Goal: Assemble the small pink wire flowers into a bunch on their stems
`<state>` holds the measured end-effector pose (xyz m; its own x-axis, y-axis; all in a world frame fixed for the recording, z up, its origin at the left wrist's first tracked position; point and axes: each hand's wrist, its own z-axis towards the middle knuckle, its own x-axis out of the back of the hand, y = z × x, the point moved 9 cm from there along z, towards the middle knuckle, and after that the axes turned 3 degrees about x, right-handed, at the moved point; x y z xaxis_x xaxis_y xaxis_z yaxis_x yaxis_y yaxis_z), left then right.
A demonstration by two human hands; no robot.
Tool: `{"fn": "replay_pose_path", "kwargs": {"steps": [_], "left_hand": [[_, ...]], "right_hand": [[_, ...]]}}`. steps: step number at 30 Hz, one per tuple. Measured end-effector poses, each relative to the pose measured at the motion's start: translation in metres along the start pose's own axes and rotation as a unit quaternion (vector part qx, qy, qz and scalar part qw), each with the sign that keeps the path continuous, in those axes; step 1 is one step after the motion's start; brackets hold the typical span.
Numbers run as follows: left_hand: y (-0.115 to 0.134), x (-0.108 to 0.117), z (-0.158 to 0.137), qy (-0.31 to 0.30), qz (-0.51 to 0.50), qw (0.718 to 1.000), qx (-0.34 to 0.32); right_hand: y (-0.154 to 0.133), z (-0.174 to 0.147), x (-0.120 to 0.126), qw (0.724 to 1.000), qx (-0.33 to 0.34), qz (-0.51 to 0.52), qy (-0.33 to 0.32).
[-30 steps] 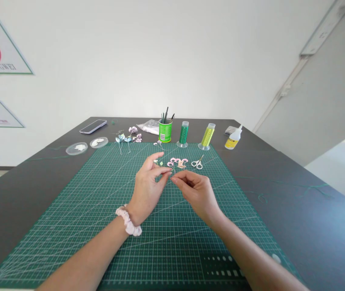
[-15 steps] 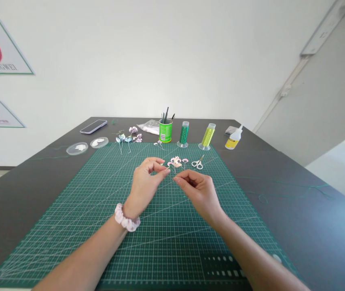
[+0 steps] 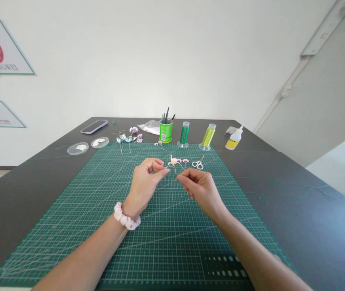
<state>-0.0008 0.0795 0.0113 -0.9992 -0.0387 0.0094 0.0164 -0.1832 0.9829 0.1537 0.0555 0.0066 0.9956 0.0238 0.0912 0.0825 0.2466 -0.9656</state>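
My left hand (image 3: 148, 180), with a pale pink scrunchie (image 3: 126, 217) round its wrist, pinches a thin green stem (image 3: 168, 166) between thumb and fingers. My right hand (image 3: 199, 186) is closed in a pinch just to the right. Whatever its fingertips hold is too fine to make out. Just past the fingers lie small peach and pink petals on thin wires (image 3: 178, 161); which of them join the stem I cannot tell. White-handled scissors (image 3: 197, 164) rest to the right of those. Both hands are above the green cutting mat (image 3: 166, 242).
Along the back stand a green tin of tools (image 3: 166, 132), a dark green thread spool (image 3: 184, 135), a yellow-green spool (image 3: 208, 137) and a glue bottle (image 3: 234, 138). Leftward are wired blue and purple petals (image 3: 129, 139), two shallow dishes (image 3: 78, 148) and a phone (image 3: 94, 126). Loose thread (image 3: 305, 186) lies right.
My right hand has shifted slightly right, away from the left fingertips. The peach petals near the left fingers have turned and look narrower. My left hand stays almost in place.
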Motion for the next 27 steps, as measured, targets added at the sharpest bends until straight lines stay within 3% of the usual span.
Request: {"fn": "replay_pose_path", "kwargs": {"steps": [12, 20, 27], "left_hand": [[0.008, 0.005, 0.000, 0.022, 0.071, 0.996, -0.044], [0.016, 0.005, -0.002, 0.030, 0.125, 0.987, -0.097], [0.036, 0.001, -0.012, 0.043, 0.169, 0.970, -0.168]], "right_hand": [[0.007, 0.003, 0.004, 1.000, -0.020, -0.020, -0.002], [0.022, 0.003, -0.008, 0.994, -0.082, -0.036, -0.062], [0.019, 0.001, -0.013, 0.982, -0.099, 0.157, -0.030]]}}
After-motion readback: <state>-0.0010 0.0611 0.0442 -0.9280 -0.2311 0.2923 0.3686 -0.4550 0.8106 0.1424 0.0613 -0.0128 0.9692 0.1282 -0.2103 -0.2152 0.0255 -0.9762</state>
